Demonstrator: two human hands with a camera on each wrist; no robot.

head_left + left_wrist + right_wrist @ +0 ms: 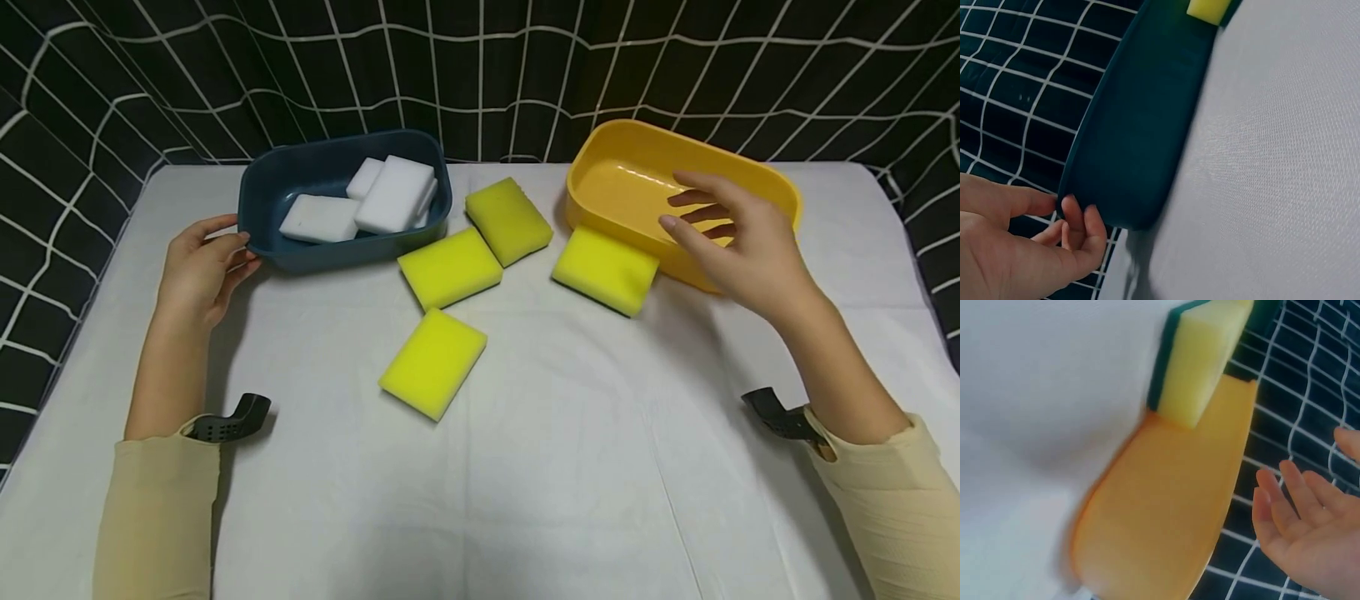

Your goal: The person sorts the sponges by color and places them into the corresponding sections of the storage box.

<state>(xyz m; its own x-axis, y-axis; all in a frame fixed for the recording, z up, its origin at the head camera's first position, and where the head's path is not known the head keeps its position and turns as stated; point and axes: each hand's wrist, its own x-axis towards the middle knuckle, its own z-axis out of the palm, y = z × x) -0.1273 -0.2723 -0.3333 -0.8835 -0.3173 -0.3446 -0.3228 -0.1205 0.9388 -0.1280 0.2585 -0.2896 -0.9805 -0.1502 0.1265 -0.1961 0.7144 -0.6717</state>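
At the near left corner of the dark blue plastic bin, my left hand holds the rim with its fingertips. In the left wrist view the left hand's fingers curl at the end of the bin. Inside it lie several white sponge blocks. My right hand hovers over the yellow bin, fingers spread and holding nothing. A yellow sponge with a dark green scouring side leans against the yellow bin's front wall, as the right wrist view also shows.
Between the bins lie two yellow sponges, one near the back and one beside the blue bin. Another yellow sponge lies nearer the front on the white cloth. A black cloth with white grid lines hangs behind.
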